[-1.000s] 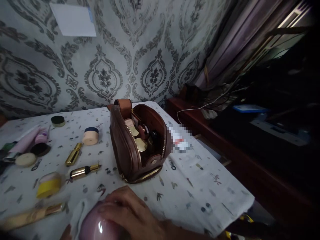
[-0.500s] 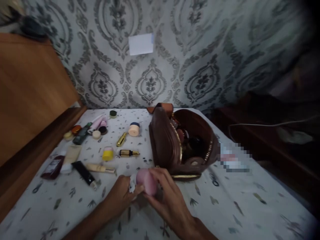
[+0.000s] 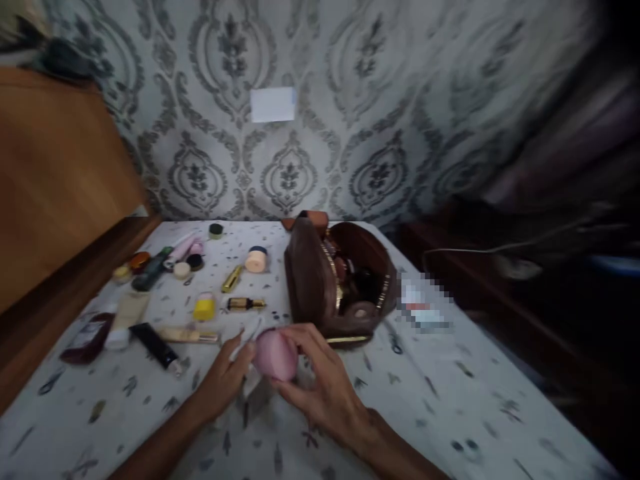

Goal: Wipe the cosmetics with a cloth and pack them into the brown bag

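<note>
A round pink container (image 3: 276, 355) is gripped by my right hand (image 3: 325, 387), thumb below and fingers over its top right. At its left side, my left hand (image 3: 225, 377) pinches a crumpled white tissue or cloth (image 3: 246, 341). Just behind my hands stands an unzipped brown bag (image 3: 313, 280) with dark bottles and other items inside. Left of the bag lie a small dark bottle with a gold end (image 3: 245, 304), a yellow-and-white jar (image 3: 204, 307), a gold tube (image 3: 231, 279) and a peach jar with a blue lid (image 3: 257, 260).
Several tubes and bottles lie at the left of the patterned white cloth (image 3: 280, 447), among them a black tube (image 3: 156, 348) and a dark red bottle (image 3: 89, 339). A wooden panel (image 3: 60, 180) borders the left. A blurred packet (image 3: 423, 303) lies right of the bag.
The view has shifted, so the bag and table items appear further left. The pink container has turned to show a rounder face, and the white tissue now sticks up from my left hand.
</note>
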Tool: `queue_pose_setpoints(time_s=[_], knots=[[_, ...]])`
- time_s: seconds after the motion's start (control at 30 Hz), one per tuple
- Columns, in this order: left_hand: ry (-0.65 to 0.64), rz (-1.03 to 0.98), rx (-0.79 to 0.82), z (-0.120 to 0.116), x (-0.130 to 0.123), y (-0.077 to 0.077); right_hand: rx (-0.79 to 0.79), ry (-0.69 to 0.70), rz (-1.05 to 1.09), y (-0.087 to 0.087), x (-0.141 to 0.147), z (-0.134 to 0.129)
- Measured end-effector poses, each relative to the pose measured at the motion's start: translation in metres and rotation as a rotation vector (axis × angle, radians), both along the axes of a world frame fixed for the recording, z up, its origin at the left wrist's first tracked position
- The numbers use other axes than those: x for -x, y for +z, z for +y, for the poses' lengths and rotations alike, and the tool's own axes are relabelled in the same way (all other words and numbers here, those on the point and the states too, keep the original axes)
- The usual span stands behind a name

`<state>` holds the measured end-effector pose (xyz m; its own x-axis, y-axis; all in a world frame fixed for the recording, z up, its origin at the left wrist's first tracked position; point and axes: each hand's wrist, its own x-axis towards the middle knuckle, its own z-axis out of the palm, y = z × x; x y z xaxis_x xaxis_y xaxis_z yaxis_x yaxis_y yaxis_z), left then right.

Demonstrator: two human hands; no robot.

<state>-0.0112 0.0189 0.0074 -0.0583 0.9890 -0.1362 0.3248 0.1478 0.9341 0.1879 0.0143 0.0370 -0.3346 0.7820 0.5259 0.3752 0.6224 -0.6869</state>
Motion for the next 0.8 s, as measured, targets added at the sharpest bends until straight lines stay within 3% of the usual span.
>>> queue_pose_setpoints(time_s=[0.1, 0.27, 0.37, 0.5, 0.57, 0.67, 0.8], knots=[[0.071, -0.021, 0.035, -0.002, -0.002, -0.005, 0.015, -0.047, 0.085, 0.024, -0.022, 0.003], [0.002, 0.025, -0.195, -0.011, -0.010, -0.001, 0.081, -0.207, 0.288, 0.066, -0.065, 0.014], [-0.014, 0.047, -0.276, -0.017, -0.014, -0.009, 0.166, -0.220, 0.425, 0.079, -0.082, 0.016], [-0.014, 0.102, -0.324, -0.020, -0.025, -0.024, 0.309, -0.166, 0.561, 0.073, -0.091, 0.010], [-0.025, 0.128, -0.328, -0.020, -0.032, -0.021, 0.381, -0.149, 0.605, 0.063, -0.091, 0.005], [-0.063, 0.169, -0.414, -0.015, -0.040, 0.001, 0.457, -0.114, 0.615, 0.048, -0.087, -0.002], [-0.261, 0.251, -0.615, -0.004, -0.051, 0.040, 0.463, -0.104, 0.548, 0.040, -0.081, -0.010]])
